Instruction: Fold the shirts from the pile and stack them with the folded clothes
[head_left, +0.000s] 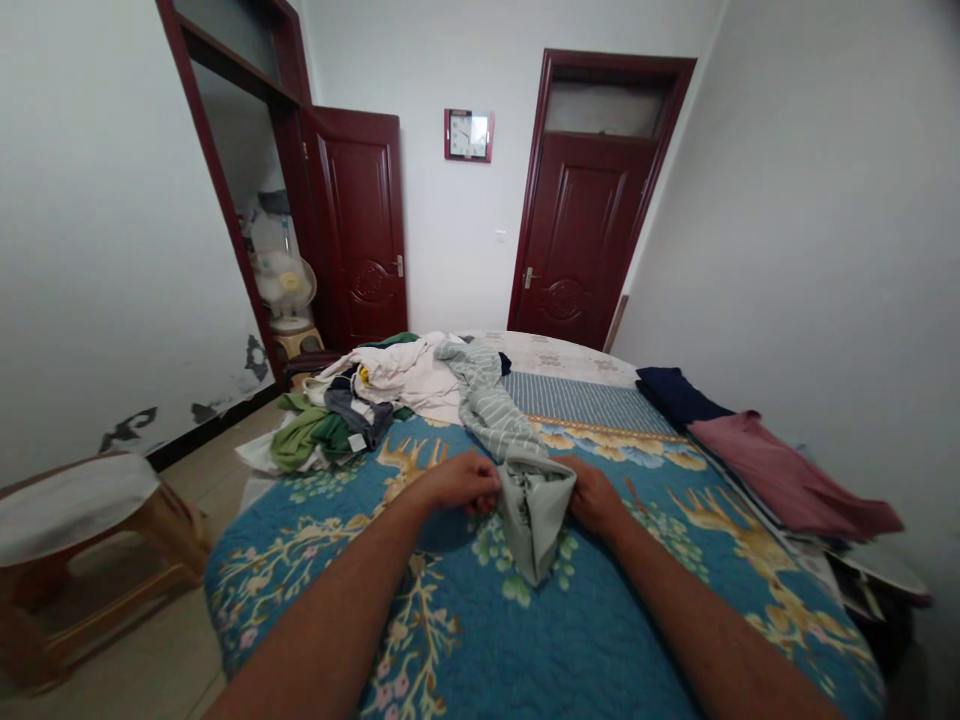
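Observation:
A pale grey-green garment with white stripes [499, 405] stretches from the clothes pile toward me across the bed. Its near end [534, 520] is plain on the inside and gapes like an opening, hanging in a point. My left hand [469, 483] pinches the left edge of that end, fingers closed. On the opposite edge my right hand [595, 493] grips the cloth, its fingers partly hidden behind it. Whether the garment is a shirt or trousers I cannot tell.
Rumpled clothes, among them a cream garment [409, 375] and a green one [300, 440], lie at the bed's far left. Folded pink [787, 470] and navy clothes [679, 395] line the right edge. A blue patterned bedspread [600, 640] covers the bed; a stool [82, 510] stands left.

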